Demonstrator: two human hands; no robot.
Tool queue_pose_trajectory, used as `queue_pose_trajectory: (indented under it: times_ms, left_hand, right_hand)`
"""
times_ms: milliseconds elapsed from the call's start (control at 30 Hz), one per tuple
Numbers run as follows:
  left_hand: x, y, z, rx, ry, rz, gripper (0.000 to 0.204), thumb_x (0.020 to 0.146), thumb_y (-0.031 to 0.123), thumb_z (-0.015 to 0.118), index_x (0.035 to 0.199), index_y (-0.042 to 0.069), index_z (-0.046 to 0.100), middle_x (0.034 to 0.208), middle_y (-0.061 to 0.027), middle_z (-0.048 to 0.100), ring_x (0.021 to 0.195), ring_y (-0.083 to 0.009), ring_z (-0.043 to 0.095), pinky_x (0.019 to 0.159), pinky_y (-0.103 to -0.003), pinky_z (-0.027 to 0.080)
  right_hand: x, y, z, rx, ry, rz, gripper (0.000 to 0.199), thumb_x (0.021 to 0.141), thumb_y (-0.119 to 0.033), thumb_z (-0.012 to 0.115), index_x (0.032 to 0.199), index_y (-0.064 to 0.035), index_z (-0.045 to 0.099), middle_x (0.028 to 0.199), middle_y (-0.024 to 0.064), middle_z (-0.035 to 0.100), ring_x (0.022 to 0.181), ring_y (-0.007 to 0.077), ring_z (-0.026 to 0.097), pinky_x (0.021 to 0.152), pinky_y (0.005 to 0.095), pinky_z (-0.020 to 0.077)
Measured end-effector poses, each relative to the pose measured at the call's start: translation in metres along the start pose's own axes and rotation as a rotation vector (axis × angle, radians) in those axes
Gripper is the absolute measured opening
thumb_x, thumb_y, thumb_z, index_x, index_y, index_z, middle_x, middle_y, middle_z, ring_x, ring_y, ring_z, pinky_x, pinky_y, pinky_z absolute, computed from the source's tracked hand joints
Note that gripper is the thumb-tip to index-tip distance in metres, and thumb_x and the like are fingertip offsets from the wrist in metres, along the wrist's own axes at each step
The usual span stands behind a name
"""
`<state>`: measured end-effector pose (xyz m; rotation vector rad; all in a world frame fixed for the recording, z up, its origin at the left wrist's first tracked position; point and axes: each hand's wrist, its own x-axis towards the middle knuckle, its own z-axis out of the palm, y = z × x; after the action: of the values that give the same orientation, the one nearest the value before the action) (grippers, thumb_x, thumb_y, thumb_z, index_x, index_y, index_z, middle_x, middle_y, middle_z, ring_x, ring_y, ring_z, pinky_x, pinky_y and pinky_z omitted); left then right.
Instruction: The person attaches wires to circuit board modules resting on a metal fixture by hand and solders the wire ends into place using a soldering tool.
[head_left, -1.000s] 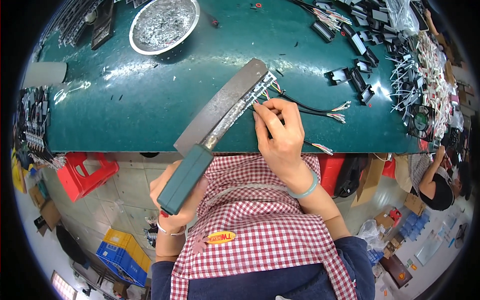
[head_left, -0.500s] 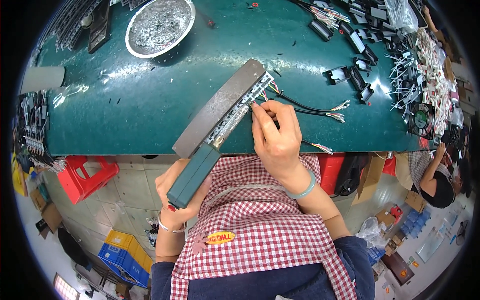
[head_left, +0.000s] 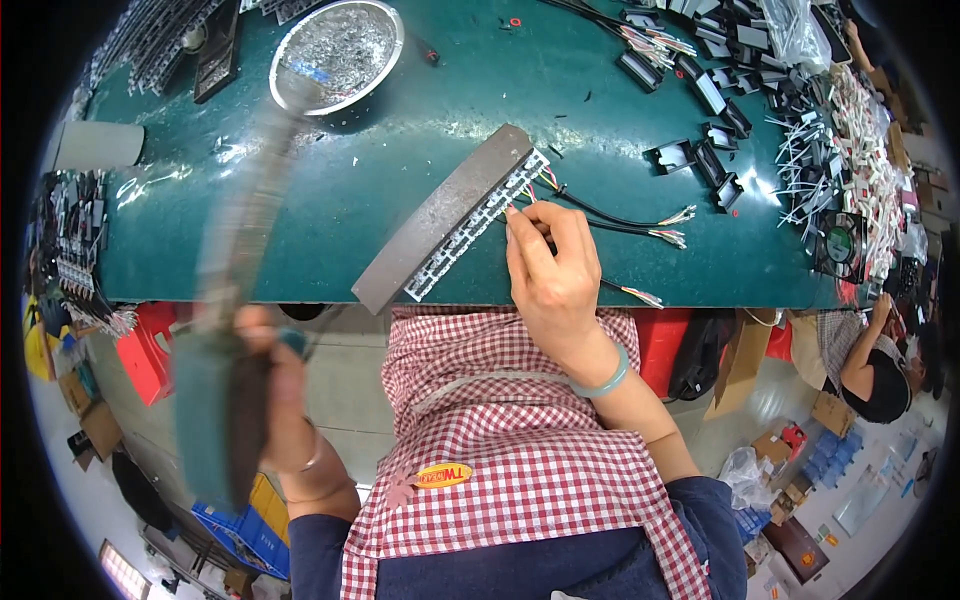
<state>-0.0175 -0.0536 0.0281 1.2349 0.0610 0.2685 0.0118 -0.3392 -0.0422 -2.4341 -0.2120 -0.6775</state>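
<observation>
My left hand [head_left: 285,395], smeared by motion, is wrapped round the green handle of a soldering iron [head_left: 215,410]. The iron's long metal shaft points away from me, its blurred tip over a white-rimmed bowl [head_left: 398,62] of silvery scraps. My right hand [head_left: 562,262] pinches a thin wire at the edge of a strip of small circuit boards [head_left: 462,242]; its fingertips hide the joint. That strip lies slantwise along a brown-grey bar [head_left: 440,215] on the green table. Black cables [head_left: 610,222] with bared coloured ends run rightward from the strip's far end.
Black plastic housings [head_left: 710,155] and a heap of white wires [head_left: 865,150] occupy the table's right side. Metal strips [head_left: 150,50] stand at the far left, with wired boards [head_left: 80,235] at the left edge. A red stool [head_left: 148,355] is below the table; another person [head_left: 880,375] sits at right.
My left hand has swung the soldering iron away from the strip, leftward, its tip now at the bowl. The right hand stays nearly still at the strip.
</observation>
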Motion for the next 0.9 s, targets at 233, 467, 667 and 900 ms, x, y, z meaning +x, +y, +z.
queue_pose_trajectory:
  times_ms: [233, 467, 667, 900]
  left_hand:
    - [0.053, -0.014, 0.061, 0.423, 0.146, 0.099, 0.038, 0.083, -0.005, 0.064, 0.120, -0.008, 0.057, 0.105, -0.0147, 0.067, 0.052, -0.0087, 0.046, 0.044, -0.022, 0.034]
    - [0.013, -0.023, 0.055, 0.281, 0.140, -0.004, 0.038, 0.084, -0.004, 0.064, 0.121, -0.006, 0.056, 0.109, -0.0145, 0.065, 0.056, -0.0092, 0.051, 0.048, -0.023, 0.040]
    - [-0.014, -0.025, 0.048, 0.223, 0.207, -0.109, 0.039, 0.083, -0.005, 0.065, 0.121, -0.005, 0.056, 0.110, -0.0136, 0.065, 0.058, -0.0098, 0.052, 0.049, -0.024, 0.041]
    - [-0.030, -0.019, 0.046, 0.282, 0.272, -0.138, 0.037, 0.084, -0.003, 0.065, 0.121, -0.005, 0.057, 0.110, -0.0129, 0.066, 0.058, -0.0094, 0.052, 0.050, -0.024, 0.041]
  right_hand:
    - [0.001, -0.003, -0.020, 0.224, 0.034, 0.115, 0.019, 0.078, 0.007, 0.070, 0.096, 0.0034, 0.066, 0.098, 0.0122, 0.060, 0.082, 0.0272, 0.059, 0.069, 0.0357, 0.0490]
    - [0.062, 0.061, -0.042, 0.014, 0.066, 0.078, 0.010, 0.086, -0.002, 0.065, 0.088, 0.0022, 0.057, 0.099, 0.0178, 0.057, 0.092, 0.0345, 0.058, 0.079, 0.0415, 0.0479]
    - [0.157, 0.121, 0.001, -0.103, 0.039, -0.136, 0.017, 0.078, -0.009, 0.075, 0.088, -0.0022, 0.063, 0.103, 0.0119, 0.060, 0.096, 0.0329, 0.059, 0.082, 0.0415, 0.0490]
    - [0.206, 0.135, 0.060, -0.231, -0.019, -0.176, 0.017, 0.080, -0.012, 0.074, 0.096, -0.0084, 0.070, 0.095, 0.0087, 0.060, 0.095, 0.0283, 0.060, 0.083, 0.0407, 0.0496]
